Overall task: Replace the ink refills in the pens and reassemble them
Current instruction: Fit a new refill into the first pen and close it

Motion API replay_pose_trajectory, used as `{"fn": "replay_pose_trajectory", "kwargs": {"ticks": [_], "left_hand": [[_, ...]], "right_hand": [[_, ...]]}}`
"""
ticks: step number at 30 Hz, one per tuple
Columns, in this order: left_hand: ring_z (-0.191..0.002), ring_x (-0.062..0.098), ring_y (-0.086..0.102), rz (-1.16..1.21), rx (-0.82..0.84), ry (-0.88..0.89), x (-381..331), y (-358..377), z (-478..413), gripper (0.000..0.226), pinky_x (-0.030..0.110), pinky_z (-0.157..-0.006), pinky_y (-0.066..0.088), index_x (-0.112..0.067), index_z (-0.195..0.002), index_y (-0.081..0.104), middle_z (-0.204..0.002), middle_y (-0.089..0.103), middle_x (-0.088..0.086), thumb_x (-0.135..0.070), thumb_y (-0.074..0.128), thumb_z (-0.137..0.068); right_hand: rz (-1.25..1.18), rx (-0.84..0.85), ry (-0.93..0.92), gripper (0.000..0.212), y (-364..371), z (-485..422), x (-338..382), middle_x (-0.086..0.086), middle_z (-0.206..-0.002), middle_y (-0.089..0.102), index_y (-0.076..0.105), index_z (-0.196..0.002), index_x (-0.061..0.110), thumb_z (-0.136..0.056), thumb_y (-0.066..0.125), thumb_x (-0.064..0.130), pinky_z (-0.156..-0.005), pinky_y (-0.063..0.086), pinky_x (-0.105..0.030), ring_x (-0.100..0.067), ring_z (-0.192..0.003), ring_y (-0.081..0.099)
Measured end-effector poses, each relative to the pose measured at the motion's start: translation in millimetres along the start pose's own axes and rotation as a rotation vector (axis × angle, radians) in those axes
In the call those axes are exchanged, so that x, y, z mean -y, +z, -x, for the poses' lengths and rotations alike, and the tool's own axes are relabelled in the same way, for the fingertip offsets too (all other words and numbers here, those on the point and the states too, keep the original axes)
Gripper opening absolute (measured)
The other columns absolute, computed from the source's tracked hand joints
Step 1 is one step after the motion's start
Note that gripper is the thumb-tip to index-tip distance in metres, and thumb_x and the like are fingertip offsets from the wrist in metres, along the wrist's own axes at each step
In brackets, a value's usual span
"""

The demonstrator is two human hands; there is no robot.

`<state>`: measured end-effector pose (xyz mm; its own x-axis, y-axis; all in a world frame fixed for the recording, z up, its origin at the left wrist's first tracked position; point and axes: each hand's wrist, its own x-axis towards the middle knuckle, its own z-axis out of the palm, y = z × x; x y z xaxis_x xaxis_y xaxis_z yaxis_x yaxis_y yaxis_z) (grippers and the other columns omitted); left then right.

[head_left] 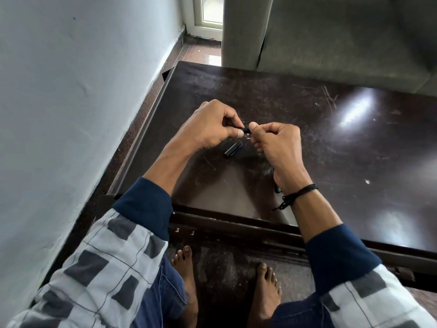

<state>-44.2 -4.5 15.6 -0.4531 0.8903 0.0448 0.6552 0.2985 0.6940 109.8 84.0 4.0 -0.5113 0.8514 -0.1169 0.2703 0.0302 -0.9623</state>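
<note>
Both hands are raised just above the middle of the dark, scratched desk [331,157], with their fingertips meeting. The left hand [209,126] has its fingers curled, and its grip pinches 1 end of a small dark pen part [246,130] between thumb and forefinger. The right hand [276,144] pinches the other end the same way, its thumb on top and the remaining fingers folded under. Only a short stretch of the pen part shows in the gap between the 2 grips. It is possibly a barrel or a tip section, but too little is visible to tell which.

A second piece, a dark pen cap [233,149] with a blue edge, lies flat on the desk just near of the hands. It sits below the gap between them and touches neither.

A black cord wristband [298,194] circles the right wrist. Checked sleeves with navy cuffs cover both forearms. 2 bare feet [264,292] rest on the floor at the near edge of the desk. A pale wall [71,91] runs along the left, and a grey sofa [343,43] stands at the far side.
</note>
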Motion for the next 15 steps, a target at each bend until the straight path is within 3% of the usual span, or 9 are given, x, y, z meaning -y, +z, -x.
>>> {"fn": "replay_pose_trajectory", "kwargs": {"ticks": [4,10,15], "left_hand": [[-0.079,0.000,0.067,-0.001,-0.003,0.009,-0.5,-1.1,0.3,0.013,0.026,-0.079,0.054,-0.030,-0.092,0.079,-0.085,0.074,-0.013,-0.030,0.084,-0.080],[-0.079,0.001,0.068,0.005,-0.002,-0.008,1.0,-2.9,0.1,0.014,0.028,-0.081,0.057,-0.029,-0.092,0.080,-0.085,0.074,-0.013,-0.029,0.086,-0.079],[-0.075,-0.001,0.066,0.015,-0.009,0.001,-0.8,-0.2,0.1,0.013,0.025,-0.075,0.053,-0.030,-0.090,0.080,-0.081,0.074,-0.013,-0.028,0.086,-0.079]], "right_hand": [[0.014,-0.003,0.006,0.034,0.4,1.8,1.1,-0.002,-0.064,0.072,0.074,-0.069,0.018,-0.094,0.073,0.040,-0.066,0.054,-0.034,-0.011,-0.060,0.061],[-0.028,0.025,-0.042,0.010,2.0,0.8,1.7,0.000,-0.071,0.073,0.075,-0.084,0.017,-0.091,0.079,0.023,-0.066,0.053,-0.024,-0.007,-0.065,0.065],[-0.009,0.000,-0.007,0.027,2.0,2.8,0.8,0.000,-0.062,0.069,0.073,-0.071,0.017,-0.093,0.076,0.033,-0.062,0.050,-0.030,-0.009,-0.060,0.059]]}}
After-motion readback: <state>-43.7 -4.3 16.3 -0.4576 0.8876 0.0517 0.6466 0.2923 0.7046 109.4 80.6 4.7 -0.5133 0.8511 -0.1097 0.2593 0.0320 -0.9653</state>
